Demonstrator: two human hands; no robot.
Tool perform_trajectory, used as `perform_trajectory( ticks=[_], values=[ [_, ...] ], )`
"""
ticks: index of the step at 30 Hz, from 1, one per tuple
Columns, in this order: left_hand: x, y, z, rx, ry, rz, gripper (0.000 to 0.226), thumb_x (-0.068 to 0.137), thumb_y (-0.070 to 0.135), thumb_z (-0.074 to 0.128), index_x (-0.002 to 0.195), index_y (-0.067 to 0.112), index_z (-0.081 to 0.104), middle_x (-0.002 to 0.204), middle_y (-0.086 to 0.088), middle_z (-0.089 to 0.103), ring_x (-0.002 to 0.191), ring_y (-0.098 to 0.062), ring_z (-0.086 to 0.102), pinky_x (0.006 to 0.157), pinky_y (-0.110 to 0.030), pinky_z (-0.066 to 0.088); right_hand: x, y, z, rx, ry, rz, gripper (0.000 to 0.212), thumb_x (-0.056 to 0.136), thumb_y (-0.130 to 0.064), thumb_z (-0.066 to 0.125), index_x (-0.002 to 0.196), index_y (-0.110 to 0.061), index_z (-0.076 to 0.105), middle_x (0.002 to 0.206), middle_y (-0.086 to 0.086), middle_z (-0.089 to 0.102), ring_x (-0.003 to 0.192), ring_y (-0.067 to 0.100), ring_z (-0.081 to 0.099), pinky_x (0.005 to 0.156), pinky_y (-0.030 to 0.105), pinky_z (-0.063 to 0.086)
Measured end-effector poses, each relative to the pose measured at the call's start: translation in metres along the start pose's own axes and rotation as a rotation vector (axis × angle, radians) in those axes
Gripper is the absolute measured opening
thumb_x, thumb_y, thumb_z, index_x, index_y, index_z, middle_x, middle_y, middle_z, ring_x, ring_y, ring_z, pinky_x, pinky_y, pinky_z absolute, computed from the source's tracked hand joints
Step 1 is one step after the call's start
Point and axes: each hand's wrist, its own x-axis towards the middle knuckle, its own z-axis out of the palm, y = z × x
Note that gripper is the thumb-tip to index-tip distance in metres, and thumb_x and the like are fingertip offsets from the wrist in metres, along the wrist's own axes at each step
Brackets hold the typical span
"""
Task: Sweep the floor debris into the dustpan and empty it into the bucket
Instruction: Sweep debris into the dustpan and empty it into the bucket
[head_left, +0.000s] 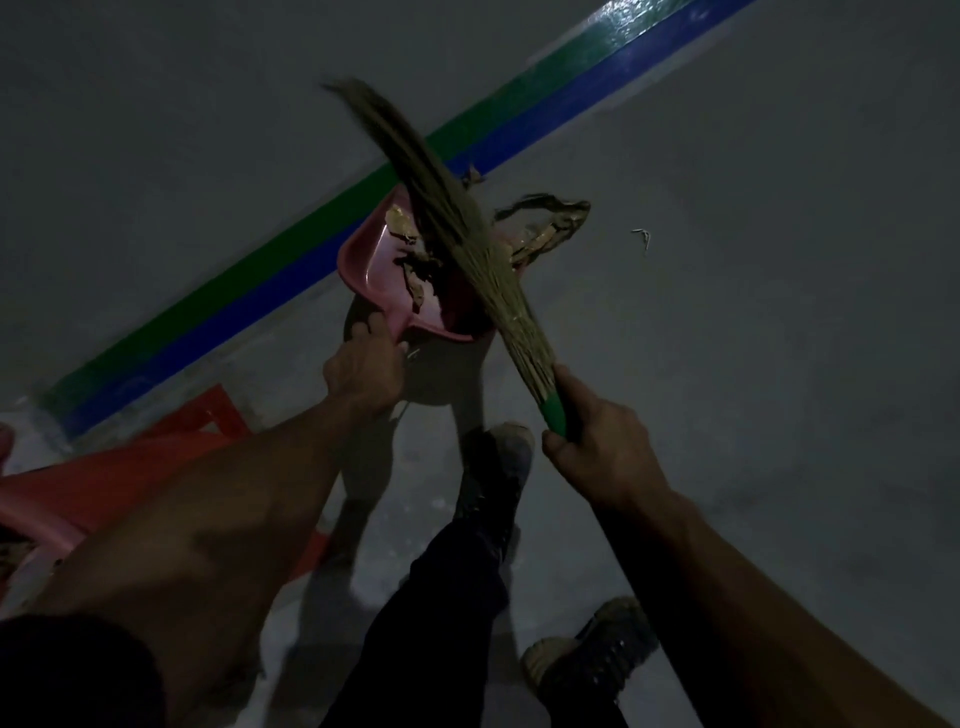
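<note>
Crossing the dustpan (374, 270) rim, broom (457, 234); open floor (779, 364) rightward

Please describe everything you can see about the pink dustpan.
The dustpan is pink and looks like plastic, with a raised rim around a flat tray. It sits low over the grey floor, beside the green and blue stripe. The left hand grips its near end. Dry brown debris lies inside, and more hangs over its far edge. The broom bristles cross over it, in the right hand.
</note>
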Motion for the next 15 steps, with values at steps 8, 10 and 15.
perform_trajectory(
  ticks=[8,10,15],
  values=[
    [0.001,0.010,0.007,0.163,-0.025,0.178,0.039,0.100,0.036,0.045,0.131,0.014,0.036,0.117,-0.017,0.049,0.100,-0.032,0.051,0.079,-0.042,0.044,-0.020,0.038,-0.015,0.198,0.291,0.190,0.076,0.085,-0.021,0.069,0.152,-0.029,0.033,0.136,0.007,0.059,0.111,0.029,0.062,0.089,0.044,0.055],
    [0.001,0.016,0.008,0.177,-0.016,0.198,0.038,0.100,0.035,0.045,0.131,0.014,0.037,0.115,-0.016,0.049,0.097,-0.030,0.051,0.080,-0.043,0.047,-0.026,0.055,-0.023,0.192,0.317,0.240,0.076,0.086,-0.022,0.068,0.152,-0.031,0.031,0.136,0.009,0.059,0.102,0.031,0.064,0.079,0.050,0.058],
    [0.005,0.028,0.008,0.206,-0.004,0.229,0.039,0.100,0.035,0.045,0.132,0.013,0.037,0.117,-0.017,0.049,0.097,-0.031,0.051,0.078,-0.042,0.045,-0.040,0.096,-0.036,0.232,0.362,0.389,0.077,0.086,-0.020,0.066,0.154,-0.031,0.029,0.132,0.013,0.061,0.095,0.037,0.067,0.080,0.053,0.058]
  ],
)
